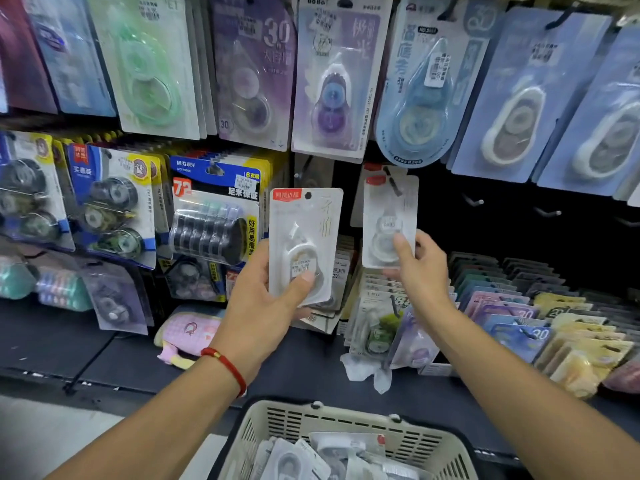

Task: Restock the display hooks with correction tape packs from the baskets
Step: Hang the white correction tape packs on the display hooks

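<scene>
Fingers (pixel 304 282) of our left hand (pixel 263 299) grip a white carded correction tape pack (pixel 304 233); our right hand (pixel 419 265) pinches a second white pack (pixel 388 220) at a black display hook (pixel 393 183), above the beige slotted basket (pixel 346 424).

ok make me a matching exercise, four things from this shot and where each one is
Things:
1. white correction tape pack with red corner label
2. clear white pack on the hook
3. beige slotted plastic basket
4. red string bracelet

Places:
A. left wrist
B. bottom of view, holding packs
C. gripped in the left hand
D. pinched by the right hand

Pairs: 1-C, 2-D, 3-B, 4-A
</scene>
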Demonstrator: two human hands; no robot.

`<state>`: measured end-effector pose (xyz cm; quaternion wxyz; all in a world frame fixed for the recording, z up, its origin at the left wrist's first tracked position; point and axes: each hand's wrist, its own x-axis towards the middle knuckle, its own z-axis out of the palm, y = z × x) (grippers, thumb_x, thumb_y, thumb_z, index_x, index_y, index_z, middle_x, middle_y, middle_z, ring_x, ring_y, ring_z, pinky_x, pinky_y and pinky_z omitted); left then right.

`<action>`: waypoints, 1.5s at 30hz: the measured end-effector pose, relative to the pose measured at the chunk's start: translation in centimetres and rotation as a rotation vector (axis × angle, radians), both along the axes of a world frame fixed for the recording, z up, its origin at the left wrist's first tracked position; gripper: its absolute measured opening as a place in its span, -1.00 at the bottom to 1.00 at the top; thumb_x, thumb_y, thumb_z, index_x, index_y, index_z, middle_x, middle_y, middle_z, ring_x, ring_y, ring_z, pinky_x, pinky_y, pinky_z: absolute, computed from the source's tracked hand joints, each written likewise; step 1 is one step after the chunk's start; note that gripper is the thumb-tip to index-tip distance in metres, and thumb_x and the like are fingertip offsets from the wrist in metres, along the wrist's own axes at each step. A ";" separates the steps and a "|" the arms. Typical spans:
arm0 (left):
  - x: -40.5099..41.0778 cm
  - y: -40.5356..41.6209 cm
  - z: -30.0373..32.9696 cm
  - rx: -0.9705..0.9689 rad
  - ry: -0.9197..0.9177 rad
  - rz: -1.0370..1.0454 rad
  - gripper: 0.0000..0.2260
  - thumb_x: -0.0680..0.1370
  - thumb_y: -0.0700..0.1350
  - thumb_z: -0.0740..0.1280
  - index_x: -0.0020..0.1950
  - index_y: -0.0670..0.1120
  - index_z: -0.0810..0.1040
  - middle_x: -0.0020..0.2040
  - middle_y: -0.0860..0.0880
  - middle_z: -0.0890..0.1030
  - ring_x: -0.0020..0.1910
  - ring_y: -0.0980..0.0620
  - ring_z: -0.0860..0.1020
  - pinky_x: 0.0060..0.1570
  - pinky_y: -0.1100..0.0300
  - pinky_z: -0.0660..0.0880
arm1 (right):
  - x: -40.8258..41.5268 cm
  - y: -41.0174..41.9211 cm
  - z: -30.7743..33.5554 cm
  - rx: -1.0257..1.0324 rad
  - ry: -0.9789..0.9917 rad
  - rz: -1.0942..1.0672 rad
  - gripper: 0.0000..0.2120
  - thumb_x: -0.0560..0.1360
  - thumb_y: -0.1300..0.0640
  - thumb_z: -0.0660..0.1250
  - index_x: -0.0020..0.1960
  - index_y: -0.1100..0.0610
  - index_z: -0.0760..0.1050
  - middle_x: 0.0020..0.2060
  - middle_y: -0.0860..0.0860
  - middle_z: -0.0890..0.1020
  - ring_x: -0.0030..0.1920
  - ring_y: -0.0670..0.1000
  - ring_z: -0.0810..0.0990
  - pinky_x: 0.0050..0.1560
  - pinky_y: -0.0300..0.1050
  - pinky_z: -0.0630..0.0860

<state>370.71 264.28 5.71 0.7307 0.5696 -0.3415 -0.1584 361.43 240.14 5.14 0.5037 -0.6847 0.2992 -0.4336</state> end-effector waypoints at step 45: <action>-3.2 -4.5 -0.1 0.230 -0.071 -0.167 -0.39 0.57 -0.32 0.47 0.55 0.06 0.40 0.42 0.19 0.55 0.27 0.19 0.61 0.29 0.13 0.60 | -4.2 2.5 0.9 -0.120 0.028 0.179 -0.88 0.67 0.00 0.37 0.19 -0.03 0.59 -0.05 -0.07 0.77 -0.05 -0.09 0.75 -0.22 -0.16 0.67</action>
